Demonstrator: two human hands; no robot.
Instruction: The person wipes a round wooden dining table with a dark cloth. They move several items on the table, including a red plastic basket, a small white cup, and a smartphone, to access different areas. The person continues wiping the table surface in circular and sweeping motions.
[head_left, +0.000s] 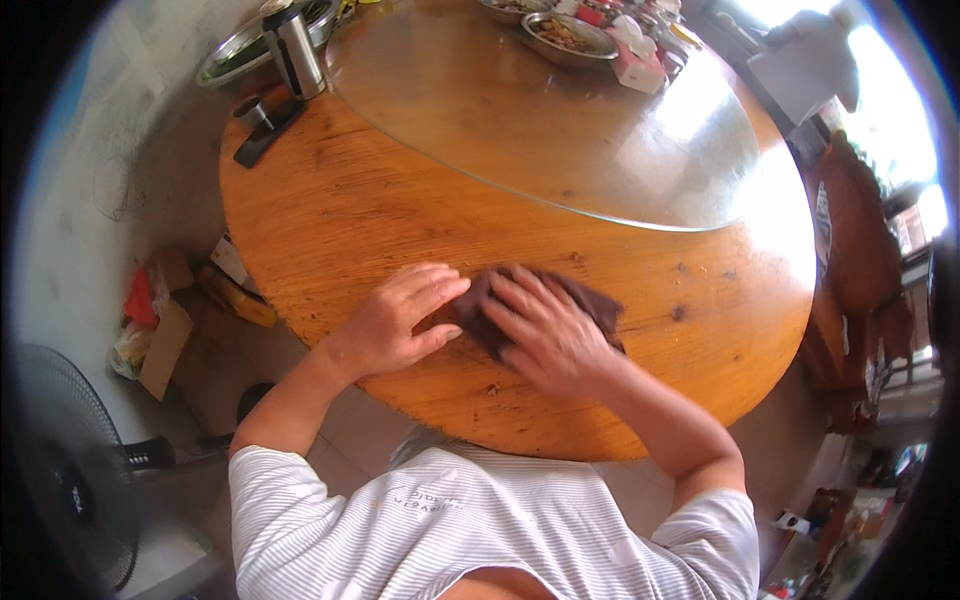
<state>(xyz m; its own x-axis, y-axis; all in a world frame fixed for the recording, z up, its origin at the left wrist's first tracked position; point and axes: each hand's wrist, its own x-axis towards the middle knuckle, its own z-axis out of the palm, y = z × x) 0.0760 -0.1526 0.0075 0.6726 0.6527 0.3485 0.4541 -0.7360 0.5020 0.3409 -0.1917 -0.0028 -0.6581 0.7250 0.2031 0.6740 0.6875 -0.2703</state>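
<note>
A dark brown cloth (600, 309) lies bunched on the round wooden table (360, 217), close to its near edge. My right hand (551, 330) presses down on the cloth and grips it with the fingers, which are slightly blurred. Just left of it, my left hand (409, 319) is empty, palm down, with thumb apart from the fingers. Its fingertips come close to the left edge of the cloth; whether they touch is hard to tell. Small crumbs (679, 281) and dark knots dot the wood around the hands.
A glass turntable (480, 112) covers the far part of the table, with a metal bowl of food (570, 37) and a tissue box (641, 71). At far left stand a steel thermos (292, 52), a small metal cup (253, 112) and a metal basin (232, 56). A fan (71, 472) stands lower left.
</note>
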